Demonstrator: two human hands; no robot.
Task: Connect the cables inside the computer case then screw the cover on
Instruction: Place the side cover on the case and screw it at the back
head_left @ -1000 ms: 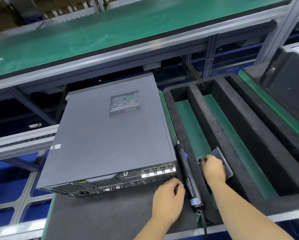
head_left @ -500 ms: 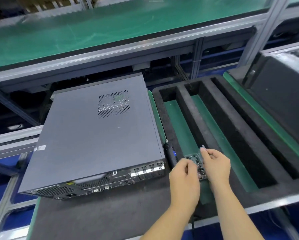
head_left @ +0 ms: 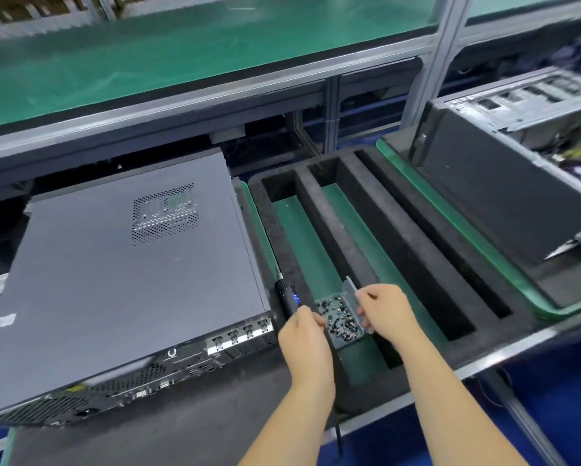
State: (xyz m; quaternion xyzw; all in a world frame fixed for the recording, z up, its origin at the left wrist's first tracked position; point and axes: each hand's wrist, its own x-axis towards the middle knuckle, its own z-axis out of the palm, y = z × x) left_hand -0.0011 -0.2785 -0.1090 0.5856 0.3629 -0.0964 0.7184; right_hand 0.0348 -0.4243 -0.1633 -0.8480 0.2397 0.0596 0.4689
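Both hands work a clear screw box (head_left: 341, 319) in the foam tray (head_left: 396, 230) beside the closed computer case (head_left: 121, 274): right hand (head_left: 383, 311) pinching the lid, left hand (head_left: 304, 334) fingering tiny, slippery screws best pinched by the head.

Two computer cases (head_left: 124, 274) (head_left: 514, 163), one electric screwdriver (head_left: 287, 297), one open screw box (head_left: 341, 319), two hands (head_left: 304, 338) (head_left: 385, 309).

Foam ridges (head_left: 329, 227) flanking open channel (head_left: 302, 250)
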